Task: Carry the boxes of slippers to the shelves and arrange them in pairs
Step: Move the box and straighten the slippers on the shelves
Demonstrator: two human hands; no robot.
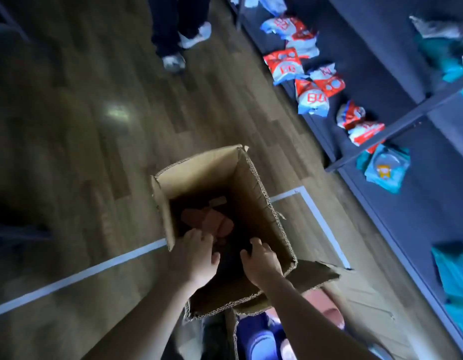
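Note:
An open brown cardboard box (pixel 212 175) stands on the wooden floor below me, with pinkish slippers (pixel 207 219) lying at its dark bottom. My left hand (pixel 196 258) grips the box's near rim, its fingers curled down inside the box. Beside it, my right hand (pixel 261 261) holds the same near rim, fingers curled over it. A torn flap (pixel 310 274) hangs out at the box's near right. Just below the box lie a purple slipper (pixel 259 339) and a pink slipper (pixel 326 305).
Dark blue shelves (pixel 396 141) run along the right, holding red-and-white packets (pixel 284 61) and teal packets (pixel 388 167). Another person's legs and shoes (pixel 178 35) stand at the far end of the aisle. Pale tape lines (pixel 95 268) cross the floor.

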